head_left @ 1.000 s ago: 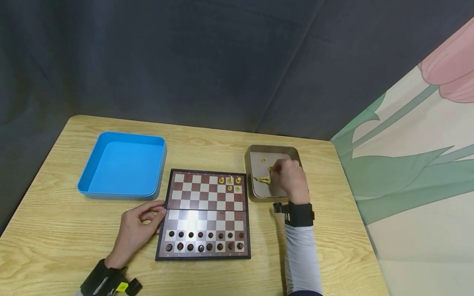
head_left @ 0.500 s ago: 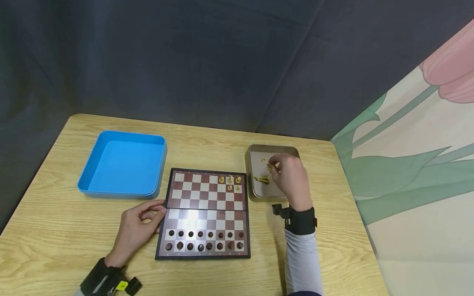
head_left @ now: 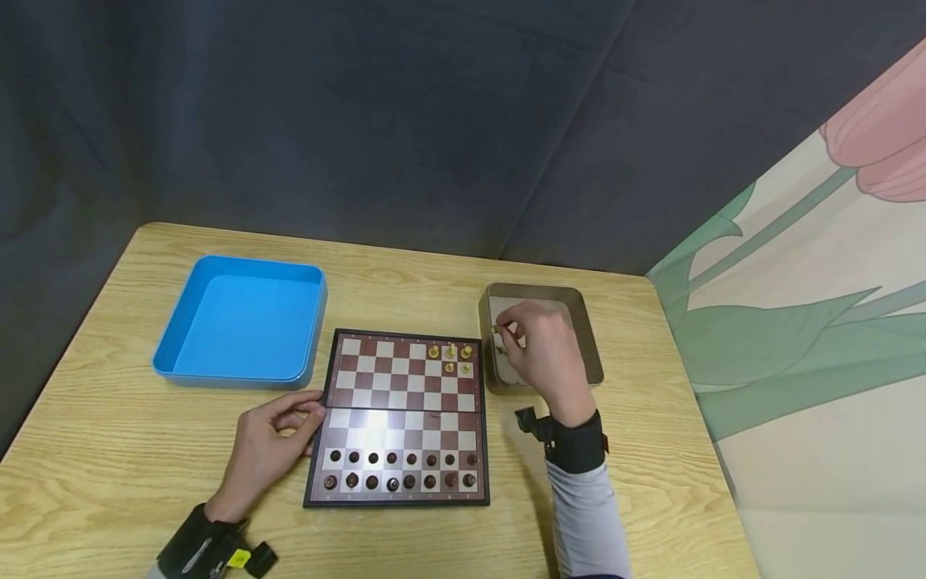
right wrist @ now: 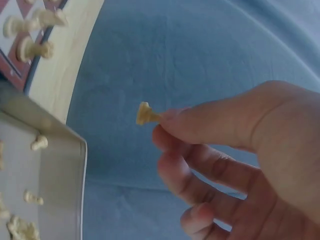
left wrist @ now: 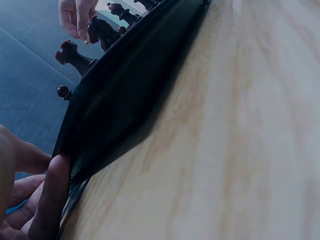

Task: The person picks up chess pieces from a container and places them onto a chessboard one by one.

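My right hand [head_left: 546, 350] is over the left part of a grey-brown metal tin [head_left: 593, 354]. Between thumb and forefinger it pinches a small pale yellow chess piece [right wrist: 145, 114], whose other end the fingertips hide. More pale pieces [right wrist: 22, 228] lie in the tin. My left hand [head_left: 271, 442] holds the left edge of a folding chessboard [head_left: 387, 418] near its middle seam, thumb against the black side. Dark pieces [head_left: 393, 485] stand in two rows along the near side. At the far right corner stand several pale pieces [head_left: 450, 351].
A blue tray [head_left: 246, 322] stands at the back left of the wooden table [head_left: 405, 293]. Dark cloth [head_left: 362, 121] hangs behind the table, and a flower-patterned cloth [head_left: 796, 322] is on the right.
My right hand has lifted from the tin's middle and shifted left with a pale chess piece, towards the board. My left hand stays on the chessboard's edge.
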The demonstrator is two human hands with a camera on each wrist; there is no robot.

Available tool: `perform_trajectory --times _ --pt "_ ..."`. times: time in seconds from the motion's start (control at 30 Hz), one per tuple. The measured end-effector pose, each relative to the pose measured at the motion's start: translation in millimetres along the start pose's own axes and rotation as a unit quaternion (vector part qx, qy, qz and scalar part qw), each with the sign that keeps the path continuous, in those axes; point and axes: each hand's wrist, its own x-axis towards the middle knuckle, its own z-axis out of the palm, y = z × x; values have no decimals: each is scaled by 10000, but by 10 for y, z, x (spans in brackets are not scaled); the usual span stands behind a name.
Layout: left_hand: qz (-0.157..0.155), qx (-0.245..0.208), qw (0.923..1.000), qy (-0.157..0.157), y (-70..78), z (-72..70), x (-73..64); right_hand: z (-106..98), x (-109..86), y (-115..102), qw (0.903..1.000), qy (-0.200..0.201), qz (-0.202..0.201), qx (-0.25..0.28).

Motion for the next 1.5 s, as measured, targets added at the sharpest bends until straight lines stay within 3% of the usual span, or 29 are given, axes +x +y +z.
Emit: perform_trajectory --times 0.33,0.47,0.73,0.93,1.13,1.3,1.5 --pt "-138 -134 9998 -41 31 -3 -5 175 29 -205 9982 -483 -323 175" --pt "-178 -166 9997 -86 170 -21 -4 225 25 -259 9978 -541 -358 165" --pt "-105 -152 9998 -34 6 -6 6 296 34 -322 9970 -578 -474 176" --pt "-97 -240 9996 -88 149 -29 3 368 41 -382 9960 -717 -532 48" --pt "-122 -185 9997 -110 319 -40 -16 456 41 -402 9921 -920 -681 515" --pt "-115 -189 9997 -94 320 -40 -16 504 40 -406 9868 -1093 -784 907" --pt "-64 -225 9997 -94 304 -37 -15 554 31 -404 9861 -1156 -767 919"
